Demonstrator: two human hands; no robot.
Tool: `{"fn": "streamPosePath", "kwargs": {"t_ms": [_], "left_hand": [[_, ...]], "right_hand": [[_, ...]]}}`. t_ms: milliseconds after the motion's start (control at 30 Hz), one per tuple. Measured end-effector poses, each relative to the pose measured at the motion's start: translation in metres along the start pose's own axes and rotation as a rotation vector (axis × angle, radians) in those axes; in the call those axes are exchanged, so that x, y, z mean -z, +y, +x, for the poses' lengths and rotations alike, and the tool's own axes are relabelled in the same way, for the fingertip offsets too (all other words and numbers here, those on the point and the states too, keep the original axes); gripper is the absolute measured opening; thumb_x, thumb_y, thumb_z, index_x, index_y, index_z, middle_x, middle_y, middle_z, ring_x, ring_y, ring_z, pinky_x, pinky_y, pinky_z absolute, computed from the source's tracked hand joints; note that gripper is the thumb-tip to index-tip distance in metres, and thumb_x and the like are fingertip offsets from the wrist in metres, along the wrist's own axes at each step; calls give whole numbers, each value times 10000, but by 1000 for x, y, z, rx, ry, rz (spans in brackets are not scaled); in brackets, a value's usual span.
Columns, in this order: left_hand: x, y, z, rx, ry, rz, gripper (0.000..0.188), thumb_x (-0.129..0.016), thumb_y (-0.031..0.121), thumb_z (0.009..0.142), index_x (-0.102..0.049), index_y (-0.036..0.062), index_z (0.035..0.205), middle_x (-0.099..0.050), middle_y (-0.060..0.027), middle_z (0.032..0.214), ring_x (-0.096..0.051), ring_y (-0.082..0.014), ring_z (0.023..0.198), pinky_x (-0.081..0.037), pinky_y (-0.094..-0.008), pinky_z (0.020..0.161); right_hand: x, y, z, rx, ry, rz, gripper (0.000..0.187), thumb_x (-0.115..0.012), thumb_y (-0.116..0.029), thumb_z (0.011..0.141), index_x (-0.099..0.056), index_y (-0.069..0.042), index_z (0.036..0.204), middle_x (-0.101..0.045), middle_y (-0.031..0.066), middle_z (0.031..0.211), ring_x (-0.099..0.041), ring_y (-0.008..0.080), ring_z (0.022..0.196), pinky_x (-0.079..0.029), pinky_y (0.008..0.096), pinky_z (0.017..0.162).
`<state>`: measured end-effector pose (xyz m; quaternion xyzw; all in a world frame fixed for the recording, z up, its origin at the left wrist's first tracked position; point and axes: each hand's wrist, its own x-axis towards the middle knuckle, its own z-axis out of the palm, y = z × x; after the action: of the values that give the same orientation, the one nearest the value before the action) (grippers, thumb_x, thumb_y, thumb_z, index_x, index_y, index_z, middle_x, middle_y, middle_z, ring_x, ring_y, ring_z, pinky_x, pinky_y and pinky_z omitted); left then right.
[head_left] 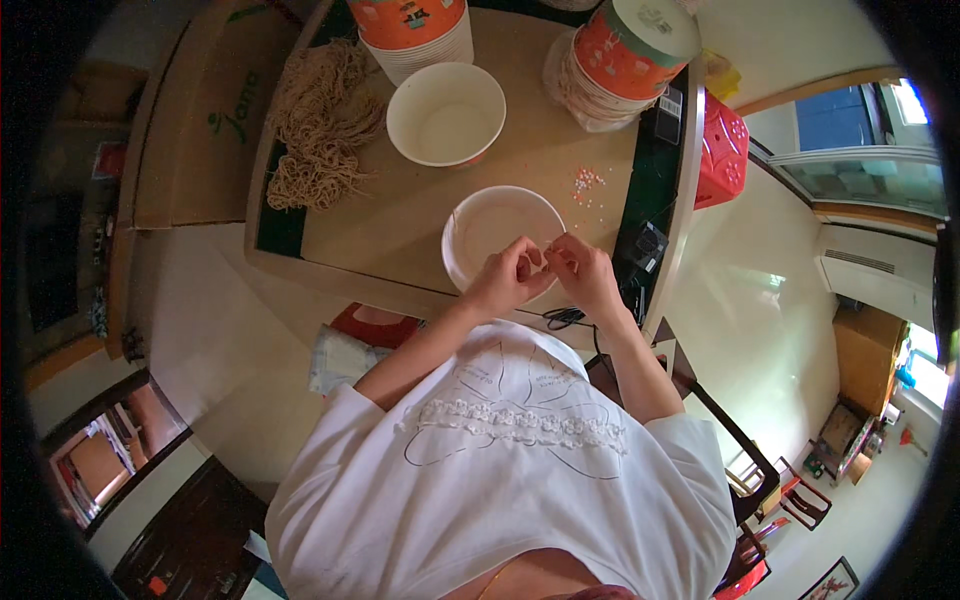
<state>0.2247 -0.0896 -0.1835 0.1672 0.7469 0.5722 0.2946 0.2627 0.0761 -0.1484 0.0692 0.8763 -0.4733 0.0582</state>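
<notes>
Both hands meet over the near right rim of a white paper tub (490, 215), which stands near the table's front edge. My left hand (508, 278) is closed, its thumb and fingers pinched together. Close against it, my right hand (582, 270) is pinched too. What lies between the fingertips is too small to make out. Beyond this tub stands a second open paper tub (447, 112), white inside. A heap of tan string (322, 130) spreads over the far left of the table.
Stacked orange-patterned tubs (415, 40) stand at the back, with lidded tub (640, 50) at the back right. Small pink and white bits (588, 183) lie on the cardboard-covered table (350, 245). Near the right edge sits a black device (642, 247); a red stool (722, 155) stands beyond.
</notes>
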Motion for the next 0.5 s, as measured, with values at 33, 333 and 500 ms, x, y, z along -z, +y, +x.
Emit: {"fn": "streamPosePath", "kwargs": {"t_ms": [33,333,500], "left_hand": [[3,5,-1,0,-1,0,259,-716,135,800,-511,50,933,-526,-11,686,-484,-45,624,-427,-243,541],[34,11,-8,-64,-189,-64,140,-703,36,746,-572,26,794,-506,-6,681,-492,-71,642,-422,-261,589],[32,11,-6,-420,-19,351,76,-702,81,719,-719,144,758,-502,-34,707,-546,-182,593,-447,-314,547]], "right_hand": [[1,-2,1,-34,-5,2,81,-615,-63,822,-595,-1,870,-648,117,738,-650,185,643,-508,282,586],[-1,-5,-1,-52,-29,135,70,-592,-98,796,-613,-35,819,-641,150,722,-650,304,690,-503,356,603],[3,-10,0,-35,-26,108,71,-588,-89,796,-627,-33,819,-648,146,740,-651,304,697,-503,356,604]]}}
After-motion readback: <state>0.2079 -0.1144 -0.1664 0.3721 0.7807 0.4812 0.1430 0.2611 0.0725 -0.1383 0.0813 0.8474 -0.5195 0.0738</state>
